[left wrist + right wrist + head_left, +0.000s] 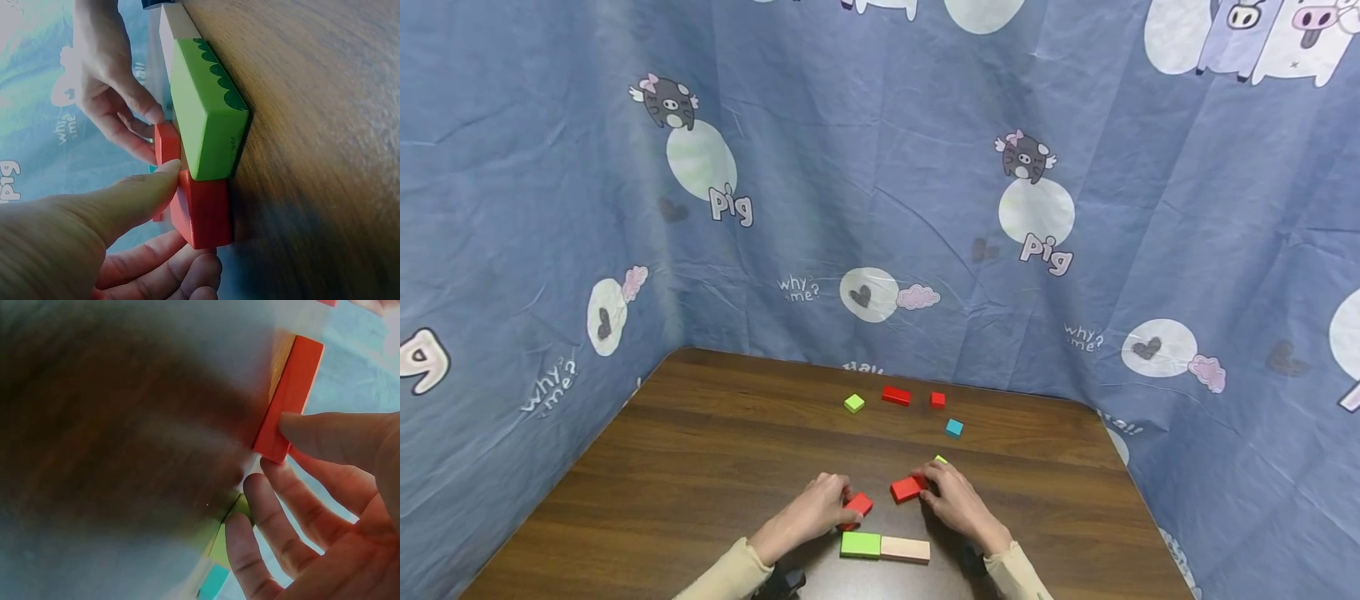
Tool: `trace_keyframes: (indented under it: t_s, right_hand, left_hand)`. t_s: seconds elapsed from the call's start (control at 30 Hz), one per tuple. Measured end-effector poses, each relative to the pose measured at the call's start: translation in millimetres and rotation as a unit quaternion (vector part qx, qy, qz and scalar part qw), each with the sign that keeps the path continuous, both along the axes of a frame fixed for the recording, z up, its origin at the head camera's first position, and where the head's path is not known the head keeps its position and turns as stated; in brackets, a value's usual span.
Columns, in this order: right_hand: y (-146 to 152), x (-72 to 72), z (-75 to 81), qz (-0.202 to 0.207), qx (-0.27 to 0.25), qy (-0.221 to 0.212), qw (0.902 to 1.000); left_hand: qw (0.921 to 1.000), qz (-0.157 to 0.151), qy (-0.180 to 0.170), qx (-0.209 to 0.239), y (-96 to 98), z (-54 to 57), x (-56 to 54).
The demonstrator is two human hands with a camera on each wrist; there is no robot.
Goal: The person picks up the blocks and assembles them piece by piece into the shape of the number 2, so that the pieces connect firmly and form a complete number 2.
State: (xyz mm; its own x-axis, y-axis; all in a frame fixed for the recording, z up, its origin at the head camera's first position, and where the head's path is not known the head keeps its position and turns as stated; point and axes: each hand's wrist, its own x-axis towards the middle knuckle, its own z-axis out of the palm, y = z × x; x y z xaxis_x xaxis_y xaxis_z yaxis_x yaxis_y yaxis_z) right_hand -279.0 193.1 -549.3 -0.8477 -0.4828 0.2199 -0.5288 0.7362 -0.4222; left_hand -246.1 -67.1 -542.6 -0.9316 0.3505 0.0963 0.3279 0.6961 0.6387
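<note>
With thumb and fingers my left hand (pixel 822 502) pinches a red block (pixel 859 504), just behind a green block (pixel 861 545). That green block, scalloped in dark green along one edge in the left wrist view, lies end to end with a pale wooden block (pixel 906 549). My right hand (pixel 953 498) pinches the near end of a second red block (pixel 290 400) between thumb and fingertips. Beside its other fingers sits a lime block (pixel 941 459), mostly hidden by the hand in the head view.
Farther back on the brown wooden table (pixel 737 433) lie a lime block (pixel 854 403), a long red block (pixel 896 396), a small red block (pixel 937 400) and a blue block (pixel 954 427). A blue patterned curtain (pixel 880 208) surrounds the table's back and sides.
</note>
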Motion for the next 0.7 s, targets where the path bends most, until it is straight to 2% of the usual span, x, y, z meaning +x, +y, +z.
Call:
trace_keyframes:
  t_s: [0.37,0.7]
  right_hand:
    - [-1.3,-2.5,1.3,0.005,0.006,-0.007,1.0000]
    - [-5.1,-5.0,2.7,0.011,0.011,0.008,0.9998]
  left_hand:
    - [0.9999,0.005,0.005,-0.008,0.2,-1.1,-1.8]
    - [1.0000,0.005,0.000,-0.004,0.4,-2.7,-1.1]
